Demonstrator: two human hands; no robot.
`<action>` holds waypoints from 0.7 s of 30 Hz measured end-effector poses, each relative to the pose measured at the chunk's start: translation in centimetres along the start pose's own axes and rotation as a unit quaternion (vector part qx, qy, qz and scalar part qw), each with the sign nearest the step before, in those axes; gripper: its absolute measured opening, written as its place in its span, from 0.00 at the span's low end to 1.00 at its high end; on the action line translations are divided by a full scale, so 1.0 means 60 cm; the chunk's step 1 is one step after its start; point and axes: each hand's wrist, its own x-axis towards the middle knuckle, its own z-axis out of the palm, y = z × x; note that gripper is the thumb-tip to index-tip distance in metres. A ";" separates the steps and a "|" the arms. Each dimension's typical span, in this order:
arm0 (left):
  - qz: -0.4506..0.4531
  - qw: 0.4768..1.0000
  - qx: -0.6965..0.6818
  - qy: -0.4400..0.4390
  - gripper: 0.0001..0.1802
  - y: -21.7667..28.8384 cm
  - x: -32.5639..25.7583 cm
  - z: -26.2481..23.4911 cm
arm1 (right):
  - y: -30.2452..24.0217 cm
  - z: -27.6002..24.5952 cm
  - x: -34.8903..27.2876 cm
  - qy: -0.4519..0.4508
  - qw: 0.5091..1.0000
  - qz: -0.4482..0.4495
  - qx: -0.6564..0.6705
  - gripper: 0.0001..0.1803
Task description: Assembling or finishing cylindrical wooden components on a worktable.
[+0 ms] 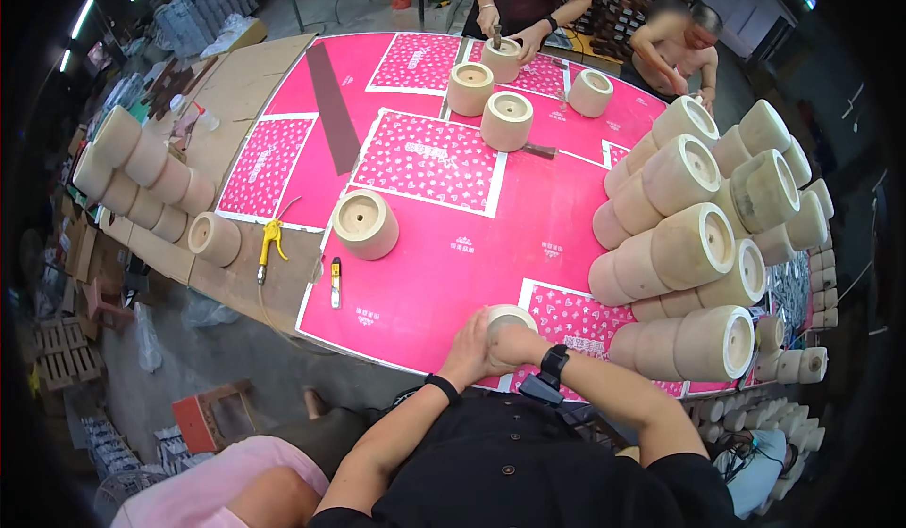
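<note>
Both the left hand [469, 353] and right hand [514, 342] clasp a pale, round wooden pot [511, 318], seemingly stiff, weighty and best gripped around its smooth sides.

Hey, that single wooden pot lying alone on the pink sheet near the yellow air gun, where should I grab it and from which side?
Probably from above, hands spanning the rounded outer wall of the wooden pot. It lies tilted with its recessed open face toward the table's near-left edge, so the wall is free all round. The yellow air gun and small cutter lie apart from it, leaving that side open too.
</note>
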 end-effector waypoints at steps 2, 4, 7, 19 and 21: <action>-0.002 1.000 -0.013 0.004 0.70 -0.004 -0.002 0.000 | 0.015 0.045 0.018 0.124 0.984 -0.125 -0.018 0.14; -0.009 1.000 -0.016 0.022 0.70 -0.014 -0.010 0.011 | -0.023 0.014 0.010 0.155 0.686 0.330 0.630 0.16; -0.005 0.999 -0.002 0.038 0.70 -0.015 -0.012 0.016 | -0.069 -0.008 -0.008 0.272 0.690 0.351 0.572 0.12; -0.014 1.000 0.005 0.016 0.69 -0.023 -0.015 0.019 | -0.067 -0.077 -0.059 -0.017 0.963 0.165 0.214 0.13; -0.021 1.000 0.005 -0.005 0.69 -0.010 -0.009 0.008 | -0.027 -0.099 -0.075 -0.066 0.982 0.118 0.131 0.11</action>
